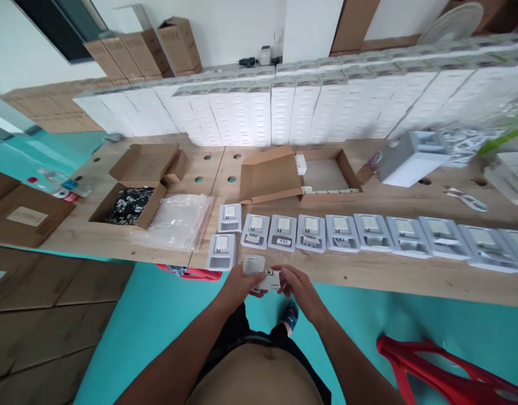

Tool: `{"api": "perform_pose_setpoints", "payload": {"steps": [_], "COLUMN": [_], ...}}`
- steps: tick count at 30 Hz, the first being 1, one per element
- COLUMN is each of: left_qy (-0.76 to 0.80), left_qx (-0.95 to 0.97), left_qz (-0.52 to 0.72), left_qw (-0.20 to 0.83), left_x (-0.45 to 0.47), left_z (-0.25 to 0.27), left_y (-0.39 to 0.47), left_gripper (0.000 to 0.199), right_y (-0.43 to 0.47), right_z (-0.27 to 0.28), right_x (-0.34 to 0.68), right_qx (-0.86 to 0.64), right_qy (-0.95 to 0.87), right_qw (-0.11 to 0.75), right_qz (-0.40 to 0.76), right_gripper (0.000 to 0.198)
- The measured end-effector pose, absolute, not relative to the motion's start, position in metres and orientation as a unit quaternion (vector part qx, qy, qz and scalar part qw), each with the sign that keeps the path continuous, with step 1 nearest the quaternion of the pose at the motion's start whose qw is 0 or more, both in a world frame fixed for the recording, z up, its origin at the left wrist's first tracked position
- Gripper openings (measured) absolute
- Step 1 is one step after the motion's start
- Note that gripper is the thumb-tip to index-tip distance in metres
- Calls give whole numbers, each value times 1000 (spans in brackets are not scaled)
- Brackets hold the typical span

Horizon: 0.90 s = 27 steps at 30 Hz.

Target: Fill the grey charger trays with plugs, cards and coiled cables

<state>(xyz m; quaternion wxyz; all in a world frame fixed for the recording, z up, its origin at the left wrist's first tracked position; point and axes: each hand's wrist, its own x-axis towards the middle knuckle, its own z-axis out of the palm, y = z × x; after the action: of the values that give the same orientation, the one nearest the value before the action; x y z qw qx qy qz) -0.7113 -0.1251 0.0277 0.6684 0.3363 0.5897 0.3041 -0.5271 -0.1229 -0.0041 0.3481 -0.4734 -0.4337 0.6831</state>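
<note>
Pinching two white cards between thumb and fingers, the left hand (241, 282) holds them just off the near edge of the table, in front of the wearer's body. One card (271, 280), bearing a dark mark, overlaps the other card (254, 264), which sticks out behind it. The right hand (299, 286) has its fingers bent at the marked card's right end; whether they grip it or only touch it, I cannot tell.

Just beyond the hands, pale plastic trays (221, 252) line the front of the wooden table (369, 275), each carrying a white block; several also hold a small white piece with dark print. To the left lie clear plastic bags (174, 222), touching an open cardboard box (99, 212) with black-and-white contents. Behind the trays sits a shallow open carton (267, 179). Farther right, a tall white box (405, 163) stands near a pair of scissors (468, 199). Along the back runs a long row of white boxes (250, 118). Below, on the turquoise floor (347, 332), is a red stool (436, 371).
</note>
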Motion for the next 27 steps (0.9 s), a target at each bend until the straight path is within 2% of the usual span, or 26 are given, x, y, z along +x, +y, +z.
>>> {"api": "perform_pose_setpoints", "payload": {"steps": [10, 12, 17, 24, 27], "left_qy": [543, 550, 587, 592, 574], "left_qx": [343, 322, 225, 89, 47], "left_qz": [298, 316, 357, 402, 410], "left_qw": [706, 703, 691, 693, 707], "left_x": [-837, -867, -933, -981, -984], "left_z": [-14, -21, -34, -59, -64], "left_y": [-81, -70, -50, -54, -56], "left_gripper": [19, 19, 30, 38, 39], "right_y": [-71, -43, 50, 99, 98], "right_z": [-25, -31, -53, -100, -105], "right_x": [-648, -675, -728, -764, -765], "right_qx": [-509, -532, -641, -646, -632], "right_qy": [-488, -549, -678, -716, -735], "right_qw": [237, 215, 108, -58, -90], "right_qz": [668, 607, 344, 258, 229], "right_gripper": [24, 22, 24, 12, 8]}}
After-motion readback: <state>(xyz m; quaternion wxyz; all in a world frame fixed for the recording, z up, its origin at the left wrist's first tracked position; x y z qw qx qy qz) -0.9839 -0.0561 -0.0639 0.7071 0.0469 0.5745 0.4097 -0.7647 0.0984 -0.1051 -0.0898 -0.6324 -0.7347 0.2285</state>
